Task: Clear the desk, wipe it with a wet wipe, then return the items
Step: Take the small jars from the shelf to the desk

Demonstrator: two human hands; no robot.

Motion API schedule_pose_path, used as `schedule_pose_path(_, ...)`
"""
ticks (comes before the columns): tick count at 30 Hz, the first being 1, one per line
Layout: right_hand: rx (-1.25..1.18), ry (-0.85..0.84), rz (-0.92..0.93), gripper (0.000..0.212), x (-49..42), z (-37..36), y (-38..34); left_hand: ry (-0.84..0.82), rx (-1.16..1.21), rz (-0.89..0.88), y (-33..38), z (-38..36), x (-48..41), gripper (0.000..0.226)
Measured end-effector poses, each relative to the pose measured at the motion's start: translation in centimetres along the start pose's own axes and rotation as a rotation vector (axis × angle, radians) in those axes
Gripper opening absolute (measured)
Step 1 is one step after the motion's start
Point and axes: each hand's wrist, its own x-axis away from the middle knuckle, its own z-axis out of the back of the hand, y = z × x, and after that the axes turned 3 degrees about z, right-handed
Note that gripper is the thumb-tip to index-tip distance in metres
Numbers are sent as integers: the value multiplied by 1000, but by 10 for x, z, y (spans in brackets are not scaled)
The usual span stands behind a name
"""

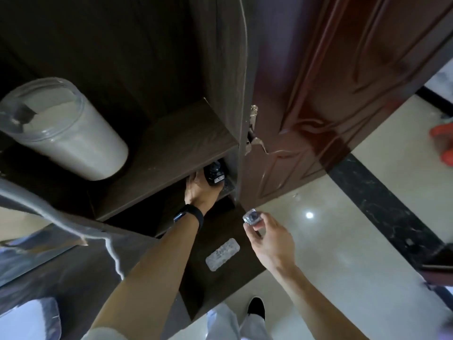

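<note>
Inside the dark wooden shelf unit (171, 143), a small dark bottle (215, 174) was gripped by the left hand (198, 190). A small clear jar (252, 215) was pinched by the right hand (269, 241). Clearing was judged unfinished.

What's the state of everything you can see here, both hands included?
Left hand: reaching into the lower shelf compartment, gripping the dark bottle.
Dark bottle: held; on the shelf or just above it, cannot tell.
Right hand: outside the cabinet, pinching a small clear glass item.
Plastic canister: standing, holds white contents.
Blister pack: lying flat on the dark surface, untouched.
</note>
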Motion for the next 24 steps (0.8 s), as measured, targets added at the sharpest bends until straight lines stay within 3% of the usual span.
schedule_pose_path(8,-63,-24,14,32,13,12,-1,17,-54,14,-6,17,12,69)
schedule_pose_path(15,-77,-200,152,28,18,8,-46,11,-26,-72,-55,81,91,68)
schedule_pose_path(21,-3,-415,359,30,48,-23,-97,193,-155,16,-138,128,185,63)
schedule_pose_path(24,1,-490,436,26,69,-37,-125,265,-79,145,-182,145,222,63)
